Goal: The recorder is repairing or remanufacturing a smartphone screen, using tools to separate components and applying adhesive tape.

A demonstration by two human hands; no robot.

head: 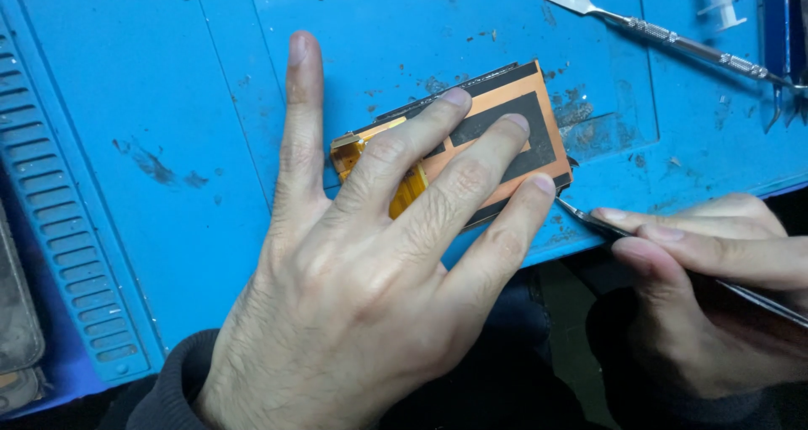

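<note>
Left hand (353, 287) is lying flat, fingers spread, pressing down on a flat rectangular copper-coloured panel with black patches and an orange flex ribbon (505, 119); grip released, three fingertips resting on the panel, the index finger on the blue work mat surface (151, 102) beside it. The panel is sitting near the front edge of the surface, roughly mid-width, tilted at an angle. Right hand (715, 270) is hanging off the front edge towards the right corner, grip clenched on a thin metal pry tool (589, 218), its tip touching the panel's near right corner. A long silver metal spatula with a knurled handle (665, 33) is lying towards the far right corner, well apart from both hands. A ridged slotted strip (59, 228) is running along the left edge of the surface.
</note>
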